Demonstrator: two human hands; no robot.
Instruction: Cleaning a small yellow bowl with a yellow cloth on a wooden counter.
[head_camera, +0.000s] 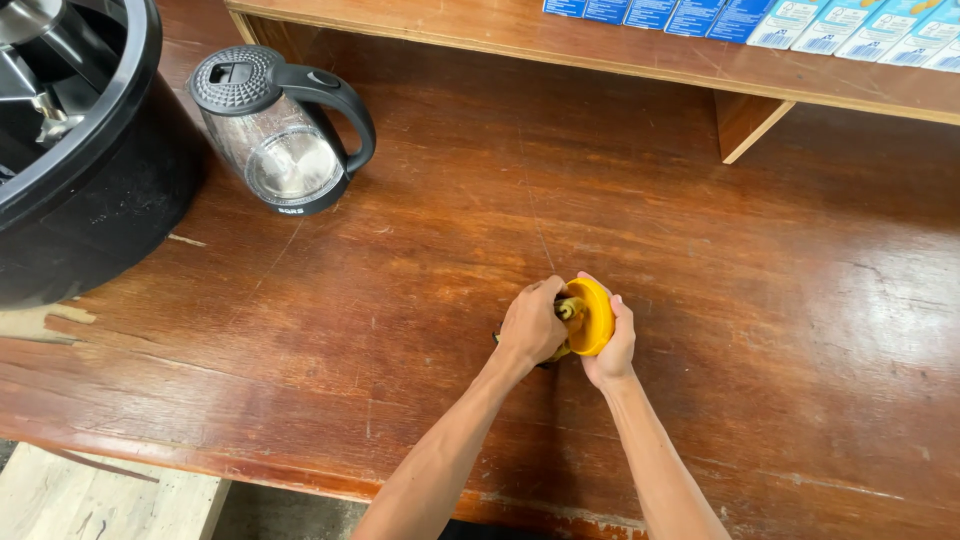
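Nearest edge: worn wooden counter (300, 400), reddish varnish scuffed and chipped along the front lip, pale boards below at lower left. Mid-counter, both forearms reaching in from below: left hand (530, 325) closed over the darker, narrow end of a small yellow tool (590, 315), fingers curled tight around it; right hand (615, 345) cupped behind and under the round yellow disc of the same tool, palm pressed to its rim. Tool held just above or on the counter surface, contact not clear; a dark part beneath the left hand mostly hidden. Step in hand, by the look of the grip: twisting or pulling the two ends against each other, one hand bracing, the other turning. Next move likely calls for a firm counter-hold on the disc and a steady turn at the narrow end, without slipping. Farther back, left: glass electric kettle (285, 130) with black lid and handle, standing upright, apparently empty. Far left: large black tub (90, 180) holding metal parts. Farthest: wooden shelf (700, 70) bearing a row of blue and white cartons (800, 20).
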